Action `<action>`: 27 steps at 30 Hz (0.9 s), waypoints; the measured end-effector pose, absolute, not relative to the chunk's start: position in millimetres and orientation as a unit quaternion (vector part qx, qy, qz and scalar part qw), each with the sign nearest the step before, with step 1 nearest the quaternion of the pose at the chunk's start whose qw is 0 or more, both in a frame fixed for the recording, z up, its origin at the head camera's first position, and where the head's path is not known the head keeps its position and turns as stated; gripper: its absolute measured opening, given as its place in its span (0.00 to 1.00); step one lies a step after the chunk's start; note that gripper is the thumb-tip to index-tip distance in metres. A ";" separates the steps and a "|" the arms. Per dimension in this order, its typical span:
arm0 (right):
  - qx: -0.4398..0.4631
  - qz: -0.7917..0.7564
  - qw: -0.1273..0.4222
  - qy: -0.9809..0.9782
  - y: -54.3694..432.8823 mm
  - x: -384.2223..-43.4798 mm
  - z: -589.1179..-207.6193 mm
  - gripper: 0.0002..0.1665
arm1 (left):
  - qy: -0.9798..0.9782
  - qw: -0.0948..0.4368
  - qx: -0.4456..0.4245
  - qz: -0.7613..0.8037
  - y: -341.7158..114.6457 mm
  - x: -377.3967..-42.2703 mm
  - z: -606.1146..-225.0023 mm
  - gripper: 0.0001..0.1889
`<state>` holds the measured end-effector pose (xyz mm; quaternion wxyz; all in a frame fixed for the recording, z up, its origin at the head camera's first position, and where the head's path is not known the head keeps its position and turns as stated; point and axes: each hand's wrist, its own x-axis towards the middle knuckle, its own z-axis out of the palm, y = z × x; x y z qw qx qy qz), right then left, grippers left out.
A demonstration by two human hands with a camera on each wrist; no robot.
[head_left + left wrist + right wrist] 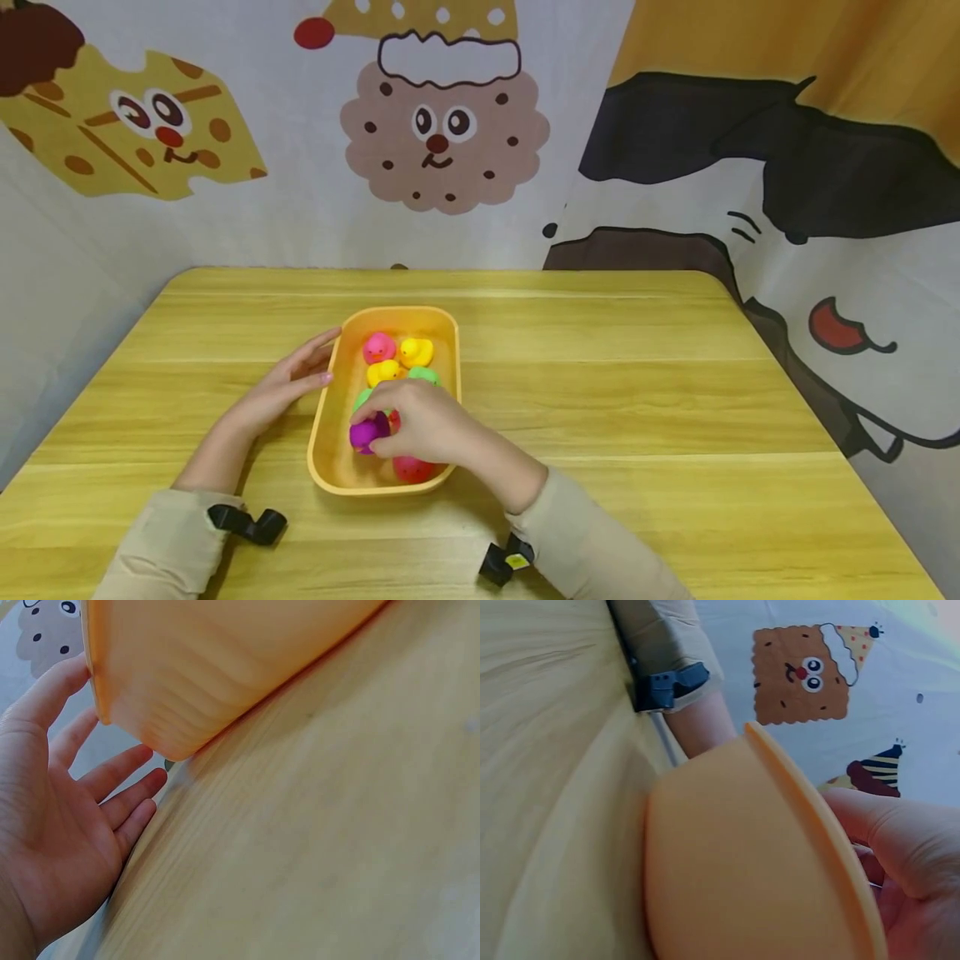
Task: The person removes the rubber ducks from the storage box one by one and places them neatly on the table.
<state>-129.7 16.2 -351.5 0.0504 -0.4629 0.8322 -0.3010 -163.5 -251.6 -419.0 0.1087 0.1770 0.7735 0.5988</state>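
Note:
An orange plastic basin stands on the table with several small rubber ducks inside. My right hand reaches over its right rim and pinches a purple rubber duck between thumb and fingers, low in the near part of the basin. Beside that hand lie a red duck and a green duck, partly covered by it. Farther back sit a pink duck, two yellow ducks and another green duck. My left hand, fingers spread and fairly straight, touches the basin's left rim.
The wooden table extends around the basin on all sides. Behind it hangs a cloth printed with cartoon figures. A black wrist mount sits on the left sleeve and another on the right.

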 end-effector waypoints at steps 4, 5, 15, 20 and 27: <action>-0.462 -0.320 0.052 0.826 20.9 -133.7 -347.6 0.15 | 0.772 0.107 0.180 0.600 -251.5 -163.4 -419.0 0.32; -0.461 -0.328 0.053 0.823 22.2 -134.7 -346.8 0.15 | 0.772 0.106 0.179 0.600 -251.5 -163.4 -418.9 0.32; -0.430 -0.403 0.088 0.803 35.5 -142.9 -337.8 0.17 | 0.778 0.106 0.178 0.593 -252.2 -164.7 -418.2 0.32; -0.418 -0.419 0.102 0.800 42.8 -147.4 -332.5 0.17 | 0.775 0.107 0.177 0.597 -252.6 -165.5 -418.6 0.32; -0.407 -0.447 0.113 0.789 54.1 -154.1 -326.5 0.18 | 0.779 0.107 0.169 0.595 -253.3 -167.0 -418.9 0.33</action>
